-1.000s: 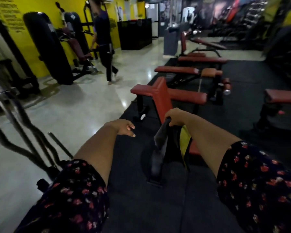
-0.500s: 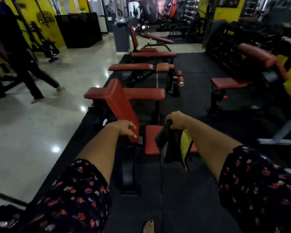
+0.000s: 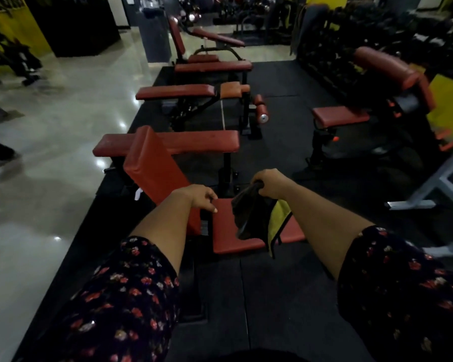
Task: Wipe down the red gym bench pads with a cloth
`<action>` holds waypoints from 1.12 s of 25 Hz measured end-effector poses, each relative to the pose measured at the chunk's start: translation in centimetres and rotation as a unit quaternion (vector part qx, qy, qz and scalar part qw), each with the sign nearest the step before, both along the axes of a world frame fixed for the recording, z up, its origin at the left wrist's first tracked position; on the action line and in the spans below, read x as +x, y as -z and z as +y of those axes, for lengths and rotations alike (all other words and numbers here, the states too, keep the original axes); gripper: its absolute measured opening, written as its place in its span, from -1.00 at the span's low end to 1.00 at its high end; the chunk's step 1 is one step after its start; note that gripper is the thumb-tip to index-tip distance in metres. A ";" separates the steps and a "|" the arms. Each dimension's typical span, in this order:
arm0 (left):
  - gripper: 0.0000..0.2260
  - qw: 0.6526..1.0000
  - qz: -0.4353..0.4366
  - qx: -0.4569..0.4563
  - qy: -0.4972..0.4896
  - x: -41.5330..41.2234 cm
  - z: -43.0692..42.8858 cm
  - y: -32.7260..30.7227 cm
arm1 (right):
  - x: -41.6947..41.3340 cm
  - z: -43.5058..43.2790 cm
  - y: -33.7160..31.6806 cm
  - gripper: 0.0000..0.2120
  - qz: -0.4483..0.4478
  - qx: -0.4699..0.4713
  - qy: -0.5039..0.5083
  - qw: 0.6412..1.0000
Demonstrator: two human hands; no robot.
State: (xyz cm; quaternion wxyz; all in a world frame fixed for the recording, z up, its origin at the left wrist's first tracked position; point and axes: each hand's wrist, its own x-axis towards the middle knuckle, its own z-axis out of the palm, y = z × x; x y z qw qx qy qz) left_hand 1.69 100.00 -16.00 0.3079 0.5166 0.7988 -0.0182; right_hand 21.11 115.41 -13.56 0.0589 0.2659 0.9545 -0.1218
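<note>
Head view, limp cloth (image 3: 247, 214), flat red pad (image 3: 226, 232)

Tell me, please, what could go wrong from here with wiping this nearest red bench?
1. The cloth hangs bunched from the right hand, its yellow end dangling past the edge of the seat pad; it may snag or wipe only a narrow strip.
2. The left hand is by the gap between seat pad and tilted back pad; fingers might get pinched if it shifts.

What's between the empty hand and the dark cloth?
Just bare red seat pad between the left hand and the cloth, seen in the head view.
</note>
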 end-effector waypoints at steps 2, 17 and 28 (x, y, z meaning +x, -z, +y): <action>-0.45 1.000 0.000 -0.002 0.006 -0.9 2.1 0.5 | -1.0 2.0 0.3 -0.67 0.008 -0.005 0.006 1.000; -0.50 0.981 0.023 0.072 -0.179 -7.5 12.0 0.2 | -13.7 18.9 0.1 -0.63 0.020 -0.017 -0.137 0.990; -0.47 0.950 0.023 0.081 -0.301 -9.9 8.3 1.3 | -22.6 18.4 1.4 -0.63 0.039 -0.059 -0.284 0.956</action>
